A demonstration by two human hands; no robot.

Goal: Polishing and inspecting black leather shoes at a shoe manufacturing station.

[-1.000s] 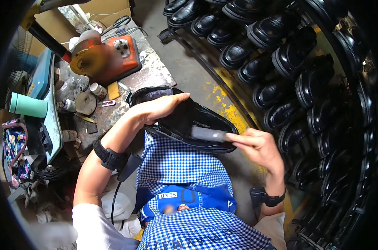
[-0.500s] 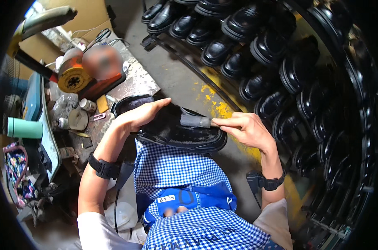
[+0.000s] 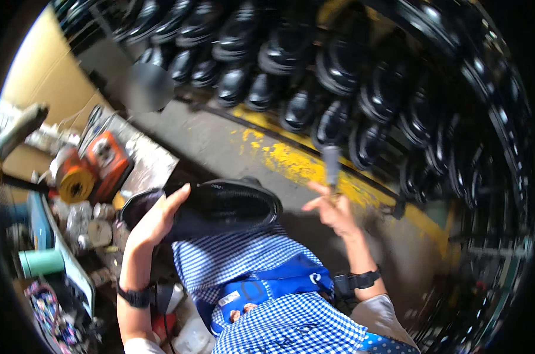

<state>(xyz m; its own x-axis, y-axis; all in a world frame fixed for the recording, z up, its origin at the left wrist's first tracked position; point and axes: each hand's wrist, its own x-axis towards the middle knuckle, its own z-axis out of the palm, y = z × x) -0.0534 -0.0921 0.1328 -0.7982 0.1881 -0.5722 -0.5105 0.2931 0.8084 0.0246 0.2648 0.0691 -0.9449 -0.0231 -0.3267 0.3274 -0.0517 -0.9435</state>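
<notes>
A black leather shoe [image 3: 235,206] lies across the front of my body, its toe to the right and its open collar to the left. My left hand [image 3: 153,223] grips it near the collar, thumb raised along the upper; the other fingers are hidden. Off to the right, my right hand [image 3: 339,216] pinches a brush [image 3: 331,165] by its handle. The brush's grey head points away from me and is apart from the shoe. Motion blurs this hand a little.
Racks of glossy black shoes [image 3: 332,124] fill the far side and right. To the left, a cluttered workbench [image 3: 152,147] holds an orange machine [image 3: 109,156], jars and a mint-green cup [image 3: 41,262]. A yellow line [image 3: 291,156] marks the floor. I wear a blue checked apron [image 3: 220,259].
The brush has come off the shoe and swung to point away from me, with my right hand. The shoe has tilted and shifted left with my left hand. The view has turned rightward.
</notes>
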